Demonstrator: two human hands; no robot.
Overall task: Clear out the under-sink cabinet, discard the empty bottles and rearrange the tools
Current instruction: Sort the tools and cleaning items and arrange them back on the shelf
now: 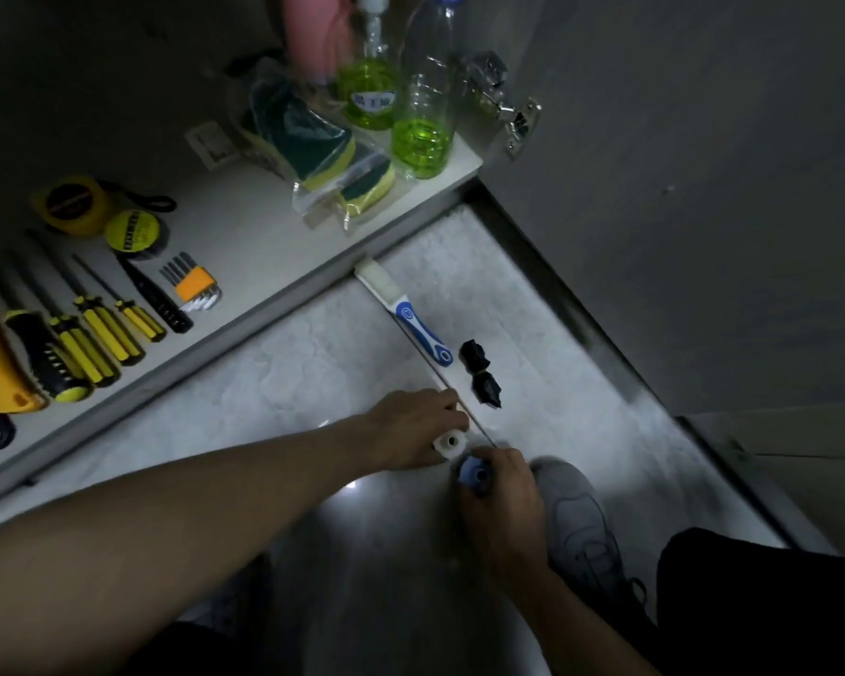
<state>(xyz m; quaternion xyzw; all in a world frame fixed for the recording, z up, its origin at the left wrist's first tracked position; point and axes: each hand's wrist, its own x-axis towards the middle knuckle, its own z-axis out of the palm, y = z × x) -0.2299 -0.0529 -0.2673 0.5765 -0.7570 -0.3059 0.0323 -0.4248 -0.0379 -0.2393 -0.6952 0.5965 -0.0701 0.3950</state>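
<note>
My left hand [413, 424] grips a bottle with a white neck [450, 444] low over the floor; its body is hidden by the hand. My right hand [501, 495] grips another bottle by its blue cap [476, 473]. On the cabinet floor lie yellow-handled screwdrivers [96, 329], a hex key set [193, 285], a tape measure [69, 204] and a roll of tape [133, 231]. Two clear bottles with green liquid [423, 114] [367, 85] stand at the cabinet's right end, beside bagged sponges [333, 158].
A white and blue brush [406, 312] and a black bundle [479, 373] lie on the marble floor [289, 363]. The open cabinet door [679, 163] stands at right with its hinge [520, 122]. My grey shoe [576, 519] is beside my right hand. A pink bottle [308, 31] stands at the back.
</note>
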